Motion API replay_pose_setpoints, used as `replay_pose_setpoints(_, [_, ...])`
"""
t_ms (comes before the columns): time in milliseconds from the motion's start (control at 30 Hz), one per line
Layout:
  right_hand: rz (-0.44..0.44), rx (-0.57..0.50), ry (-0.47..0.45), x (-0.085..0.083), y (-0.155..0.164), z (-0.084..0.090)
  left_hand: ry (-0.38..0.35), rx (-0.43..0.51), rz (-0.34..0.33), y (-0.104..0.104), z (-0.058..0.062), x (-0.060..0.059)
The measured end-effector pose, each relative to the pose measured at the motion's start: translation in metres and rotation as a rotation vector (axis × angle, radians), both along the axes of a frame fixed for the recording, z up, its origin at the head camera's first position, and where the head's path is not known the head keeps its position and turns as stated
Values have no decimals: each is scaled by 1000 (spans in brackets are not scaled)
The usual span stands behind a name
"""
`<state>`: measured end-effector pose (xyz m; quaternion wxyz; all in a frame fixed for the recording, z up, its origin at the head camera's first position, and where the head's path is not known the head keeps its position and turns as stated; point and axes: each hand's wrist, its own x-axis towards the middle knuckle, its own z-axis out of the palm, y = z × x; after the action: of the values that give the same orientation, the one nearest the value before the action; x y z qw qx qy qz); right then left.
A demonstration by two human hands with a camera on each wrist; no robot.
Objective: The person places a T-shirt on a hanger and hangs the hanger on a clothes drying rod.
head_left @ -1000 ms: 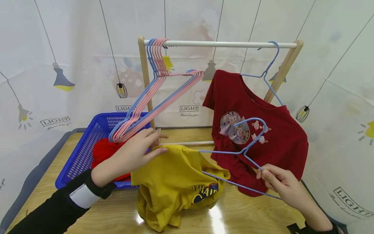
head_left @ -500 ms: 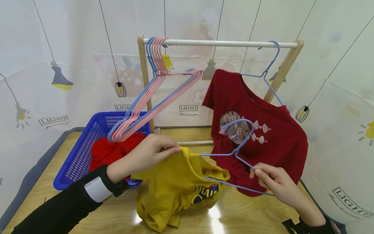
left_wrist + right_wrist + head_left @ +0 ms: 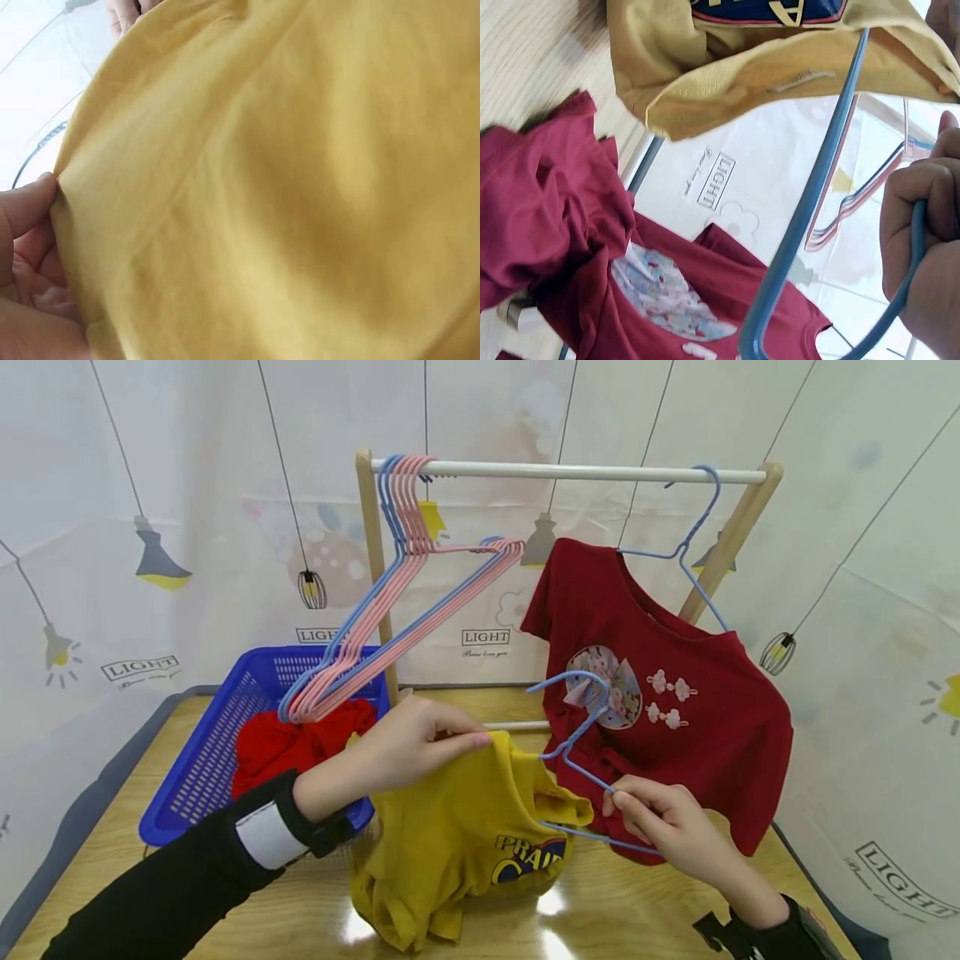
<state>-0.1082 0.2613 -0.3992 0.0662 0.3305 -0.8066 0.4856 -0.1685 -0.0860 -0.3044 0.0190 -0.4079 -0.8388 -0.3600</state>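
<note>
Right now the left hand (image 3: 408, 745) pinches the upper edge of the yellow shirt (image 3: 461, 835), thumb and fingers closed on the cloth and lifting it a little off the wooden table (image 3: 112, 843); the rest of the shirt sags in a heap in the near middle of the table. In the left wrist view the fingertips (image 3: 30, 206) press a fold of the yellow cloth (image 3: 285, 187), which fills nearly all of that picture. The right hand (image 3: 663, 827) grips a blue hanger (image 3: 581, 739) by its lower wire, fingers curled round it, with one end of the hanger already inside the shirt and the hook pointing up and to the far side. The right wrist view shows the blue wire (image 3: 821, 187) running into the shirt's opening (image 3: 780, 82).

By the look of it, the step in hand is threading the hanger into the shirt. The next move would need the opening held wide and the wire worked further in without snagging the cloth.

Behind stands a wooden rack (image 3: 570, 471) with a dark red shirt (image 3: 675, 710) hung at the right and a bunch of pink and blue hangers (image 3: 390, 602) at the left. A blue basket (image 3: 217, 743) with red cloth (image 3: 292, 747) sits at the far left.
</note>
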Motion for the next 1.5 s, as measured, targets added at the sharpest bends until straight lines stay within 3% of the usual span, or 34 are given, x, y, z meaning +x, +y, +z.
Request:
replay_pose_setpoints(233, [12, -35, 18, -6, -13, -1, 122, -52, -2, 2, -2, 2])
replay_pose_setpoints(500, [38, -41, -15, -12, -35, -2, 159, 2, 26, 1, 3, 11])
replay_pose_setpoints(667, [48, -79, -47, -14, -43, -4, 148, -85, 85, -4, 5, 13])
replay_pose_setpoints(800, [36, -101, -34, -15, -43, -5, 136, -142, 129, -12, 1, 12])
replay_pose_setpoints(900, [54, -118, -11, -17, -43, -6, 168, -139, 127, -18, -6, 11])
replay_pose_setpoints(1067, [68, -123, 33, -20, -46, -5, 285, -113, 134, -23, -13, 12])
replay_pose_setpoints(1267, [-69, -104, 197, -19, -41, -6, 383, -72, 162, -25, -15, 16])
replay_pose_setpoints(1400, [-173, -227, 337, -23, -29, -13, 375, -39, 212, -31, -14, 18])
replay_pose_setpoints(1500, [-190, -425, 334, -28, -18, -23, 366, -24, 240, -38, -12, 19])
